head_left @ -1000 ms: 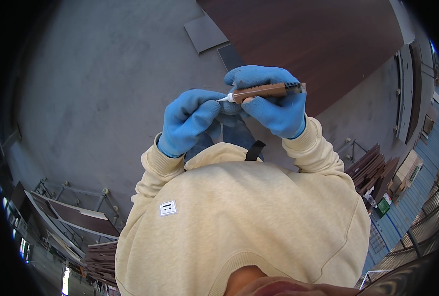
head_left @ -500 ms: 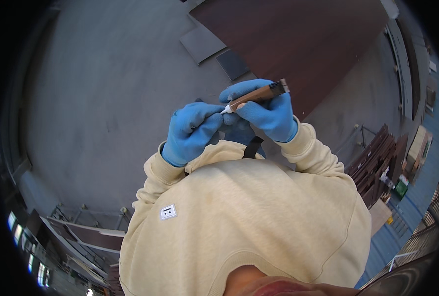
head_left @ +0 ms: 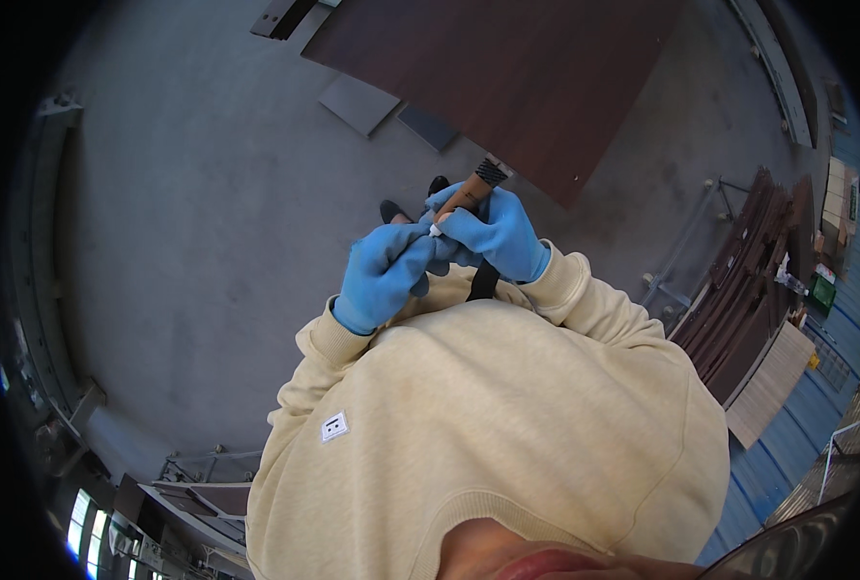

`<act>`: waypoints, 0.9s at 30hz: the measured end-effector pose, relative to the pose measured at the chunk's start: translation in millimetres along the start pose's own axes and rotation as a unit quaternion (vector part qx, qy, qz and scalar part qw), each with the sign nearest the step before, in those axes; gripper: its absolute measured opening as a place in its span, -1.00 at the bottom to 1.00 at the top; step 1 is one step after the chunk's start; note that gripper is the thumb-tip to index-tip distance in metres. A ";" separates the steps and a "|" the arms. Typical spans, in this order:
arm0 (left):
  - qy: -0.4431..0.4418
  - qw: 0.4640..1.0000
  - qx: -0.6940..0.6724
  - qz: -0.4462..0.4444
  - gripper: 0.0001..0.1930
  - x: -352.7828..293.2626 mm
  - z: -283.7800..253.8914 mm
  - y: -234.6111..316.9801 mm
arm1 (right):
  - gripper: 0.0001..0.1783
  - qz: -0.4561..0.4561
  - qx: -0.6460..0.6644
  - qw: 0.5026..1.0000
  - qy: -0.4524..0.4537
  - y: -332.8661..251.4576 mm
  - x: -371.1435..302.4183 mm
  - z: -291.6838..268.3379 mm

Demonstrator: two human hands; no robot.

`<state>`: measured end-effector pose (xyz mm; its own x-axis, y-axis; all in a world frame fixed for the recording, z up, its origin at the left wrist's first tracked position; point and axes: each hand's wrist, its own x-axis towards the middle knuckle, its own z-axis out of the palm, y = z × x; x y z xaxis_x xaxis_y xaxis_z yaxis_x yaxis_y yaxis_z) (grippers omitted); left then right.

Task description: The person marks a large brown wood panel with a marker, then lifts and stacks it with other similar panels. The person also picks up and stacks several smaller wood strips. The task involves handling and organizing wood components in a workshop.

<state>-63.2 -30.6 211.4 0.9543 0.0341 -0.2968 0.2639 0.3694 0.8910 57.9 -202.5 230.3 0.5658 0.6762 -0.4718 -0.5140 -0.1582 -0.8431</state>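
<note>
R hand [head_left: 500, 234] grips brown tube [head_left: 465, 200]; L hand [head_left: 382, 273] fingers at white nozzle [head_left: 435, 231], can't tell if gripping. Oversqueezing prob. spills contents.

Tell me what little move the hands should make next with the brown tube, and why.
Maybe the left hand should draw its fingertips back from the white nozzle: the nozzle points toward them, and the right hand holds the brown tube.
</note>
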 end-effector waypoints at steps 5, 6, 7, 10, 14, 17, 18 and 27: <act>0.020 0.984 -0.072 -0.161 -0.70 9.7 -14.3 18.5 | -0.67 0.005 0.105 0.994 0.013 -1.1 19.6 14.7; 0.031 0.984 -0.063 -0.163 -0.69 13.8 -12.0 18.8 | -0.61 -0.033 0.068 0.997 -0.016 3.7 27.3 2.7; 0.040 0.986 -0.059 -0.148 -0.71 19.6 -9.2 19.3 | -0.60 -0.086 0.004 0.995 0.047 5.2 29.4 -6.2; 0.064 0.991 -0.044 -0.112 -0.73 35.7 -2.0 23.1 | -0.54 -0.234 -0.264 0.906 0.233 7.6 33.9 -31.9; 0.099 0.988 -0.017 -0.116 -0.77 56.0 8.2 32.5 | -0.61 -0.310 -0.568 0.733 0.211 -7.7 33.9 -45.0; 0.060 0.989 0.033 -0.133 -0.78 73.3 11.1 38.5 | -0.61 -0.301 -0.627 0.692 0.194 -6.5 45.7 -29.6; 0.043 0.988 0.055 -0.141 -0.78 79.6 11.1 41.7 | -0.65 -0.293 -0.630 0.689 0.206 -3.4 50.3 -26.1; -0.112 0.971 0.129 -0.166 -0.69 140.6 -42.5 64.1 | -0.75 -0.198 -0.446 0.812 0.321 17.6 84.9 -18.8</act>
<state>81.9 37.4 212.2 0.8101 -0.2604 -0.5253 0.5603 0.0799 0.8244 109.0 -161.4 170.6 0.9395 0.3314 0.0868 0.2995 -0.6712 -0.6781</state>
